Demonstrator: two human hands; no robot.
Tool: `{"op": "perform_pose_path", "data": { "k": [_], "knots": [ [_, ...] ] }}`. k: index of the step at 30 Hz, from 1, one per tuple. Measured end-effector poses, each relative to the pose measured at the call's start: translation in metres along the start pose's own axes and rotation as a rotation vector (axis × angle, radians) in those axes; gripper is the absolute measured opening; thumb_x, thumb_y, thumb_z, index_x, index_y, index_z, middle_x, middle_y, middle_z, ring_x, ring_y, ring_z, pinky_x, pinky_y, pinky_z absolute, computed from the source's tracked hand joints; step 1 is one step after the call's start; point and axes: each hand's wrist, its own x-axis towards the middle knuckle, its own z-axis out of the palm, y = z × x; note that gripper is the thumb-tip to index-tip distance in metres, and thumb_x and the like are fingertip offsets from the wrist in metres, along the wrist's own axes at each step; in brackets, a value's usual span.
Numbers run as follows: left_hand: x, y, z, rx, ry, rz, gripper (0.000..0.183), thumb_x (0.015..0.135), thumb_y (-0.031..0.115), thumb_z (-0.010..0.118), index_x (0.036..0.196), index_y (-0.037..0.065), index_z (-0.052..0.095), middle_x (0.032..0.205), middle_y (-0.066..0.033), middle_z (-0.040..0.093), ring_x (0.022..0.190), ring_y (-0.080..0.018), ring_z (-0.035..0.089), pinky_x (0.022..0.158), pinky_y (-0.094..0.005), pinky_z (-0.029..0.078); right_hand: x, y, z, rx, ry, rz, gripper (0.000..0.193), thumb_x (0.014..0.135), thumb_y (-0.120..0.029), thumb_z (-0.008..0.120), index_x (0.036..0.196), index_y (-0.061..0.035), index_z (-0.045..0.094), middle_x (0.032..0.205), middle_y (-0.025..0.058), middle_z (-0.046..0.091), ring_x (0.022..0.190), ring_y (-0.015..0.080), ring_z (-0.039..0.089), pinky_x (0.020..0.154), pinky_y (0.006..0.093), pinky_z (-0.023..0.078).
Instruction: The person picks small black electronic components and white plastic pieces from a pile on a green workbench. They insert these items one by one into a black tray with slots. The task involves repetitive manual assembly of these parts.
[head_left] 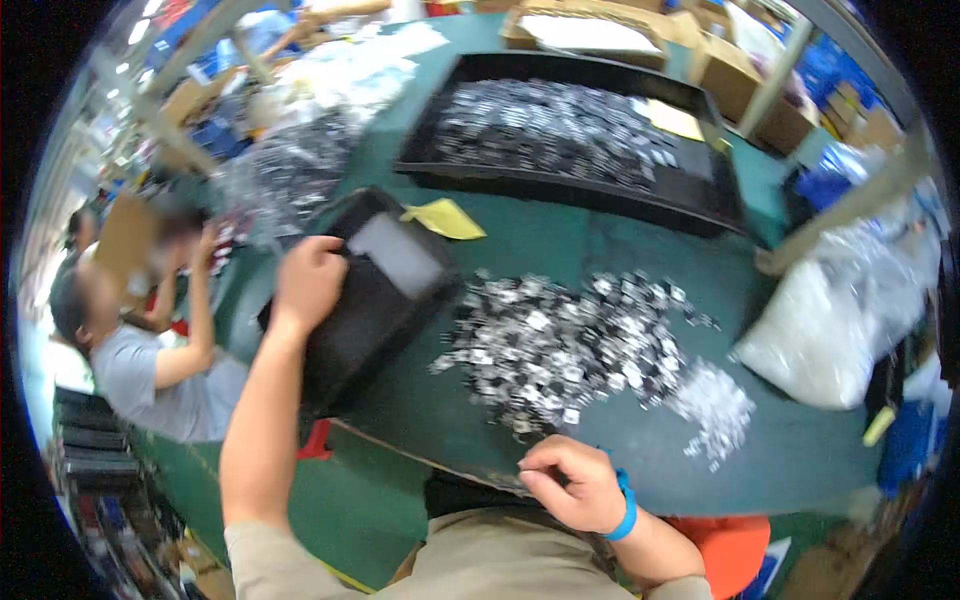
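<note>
My left hand (310,283) is closed on the left rim of a black plastic bin (370,320) at the table's left front. The bin looks tilted, and a pale patch shows in it. My right hand (578,485), with a blue wristband (624,505), is curled at the table's front edge; its fingers hide whatever they may hold. Just beyond it spreads a loose pile of small black and white parts (560,345). Small clear or whitish pieces (716,405) lie against the pile's right side.
A large black tray (570,182) of small dark parts stands at the back, a yellow paper (675,120) in it. Another yellow paper (447,219) touches the bin. Plastic bags (835,325) sit at right, more bagged goods (290,170) at left. A co-worker (170,370) is at left.
</note>
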Motion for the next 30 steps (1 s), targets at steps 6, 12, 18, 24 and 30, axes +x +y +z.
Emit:
{"op": "perform_pose_path", "data": {
  "k": [6, 12, 18, 24, 30],
  "knots": [
    [-0.102, 0.124, -0.028, -0.854, -0.165, 0.028, 0.024, 0.094, 0.005, 0.057, 0.115, -0.003, 0.065, 0.087, -0.0045, 0.065, 0.064, -0.0057, 0.053, 0.057, -0.0200, 0.042, -0.008, 0.008, -0.048, -0.773, 0.200, 0.108, 0.012, 0.085, -0.006, 0.072, 0.094, -0.0033, 0.066, 0.086, 0.0159, 0.064, 0.077, 0.0346, 0.064, 0.068, 0.0392, 0.051],
    [-0.172, 0.168, 0.057, -1.118, -0.744, -0.134, 0.022, 0.095, 0.003, 0.063, 0.117, -0.001, 0.066, 0.095, -0.0030, 0.069, 0.084, -0.0064, 0.062, 0.074, -0.0227, 0.051, 0.018, 0.034, -0.064, -0.847, 0.446, 0.102, 0.014, 0.084, -0.006, 0.073, 0.095, -0.0023, 0.064, 0.087, 0.0151, 0.063, 0.076, 0.0347, 0.063, 0.066, 0.0416, 0.051],
    [-0.200, 0.175, 0.111, -1.077, -0.912, -0.196, 0.023, 0.097, 0.005, 0.061, 0.120, 0.001, 0.065, 0.093, -0.0023, 0.068, 0.070, -0.0048, 0.054, 0.063, -0.0219, 0.047, 0.014, 0.043, -0.069, -0.842, 0.417, 0.097, 0.014, 0.085, -0.008, 0.072, 0.094, -0.0034, 0.062, 0.090, 0.0159, 0.063, 0.080, 0.0376, 0.064, 0.068, 0.0449, 0.052],
    [-0.202, 0.170, 0.117, -1.077, -0.960, -0.257, 0.026, 0.098, 0.011, 0.062, 0.121, -0.001, 0.064, 0.096, -0.0004, 0.068, 0.076, -0.0035, 0.057, 0.065, -0.0219, 0.047, 0.018, 0.033, -0.067, -0.950, 0.339, 0.139, 0.014, 0.085, -0.003, 0.070, 0.097, -0.0016, 0.062, 0.088, 0.0161, 0.062, 0.079, 0.0345, 0.064, 0.068, 0.0401, 0.051],
    [-0.205, 0.174, 0.115, -1.028, -0.895, -0.260, 0.026, 0.098, 0.009, 0.061, 0.122, -0.001, 0.063, 0.093, -0.0031, 0.067, 0.070, -0.0067, 0.056, 0.063, -0.0231, 0.048, 0.009, 0.021, -0.074, -0.871, 0.363, 0.066, 0.010, 0.088, -0.006, 0.068, 0.096, -0.0046, 0.063, 0.093, 0.0159, 0.063, 0.082, 0.0378, 0.064, 0.070, 0.0451, 0.052]
  ]
}}
